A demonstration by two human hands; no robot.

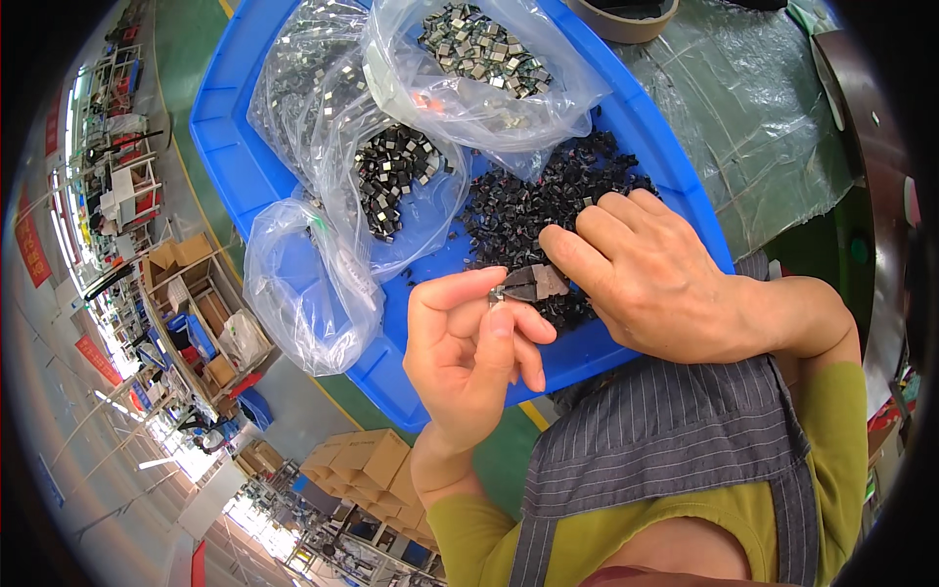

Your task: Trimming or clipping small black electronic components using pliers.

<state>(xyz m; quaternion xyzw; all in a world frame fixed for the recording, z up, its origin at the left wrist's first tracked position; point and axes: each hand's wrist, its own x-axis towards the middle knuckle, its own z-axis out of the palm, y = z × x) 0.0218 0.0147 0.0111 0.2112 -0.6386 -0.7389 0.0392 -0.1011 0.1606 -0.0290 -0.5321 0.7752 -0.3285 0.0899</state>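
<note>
Over the near side of a blue plastic tray (702, 220), both my hands work close together. My left hand (474, 342) pinches a small part (497, 294) with a shiny metal bit between thumb and forefinger. In my right hand (657, 276), fingers curled around, is a pair of cutting pliers (533, 283); their jaws meet the small part, and the handles are hidden in my fist. Beneath and beyond my hands lies a heap of small black plastic scraps (548, 201).
Clear plastic bags in the tray hold small metal-and-green parts (484, 51) and black-and-silver pieces (396, 171). Another clear bag (313, 293) hangs over the left rim. A round container (626, 22) stands on the green plastic-covered surface (738, 108). Cardboard boxes (367, 465) are stacked beyond.
</note>
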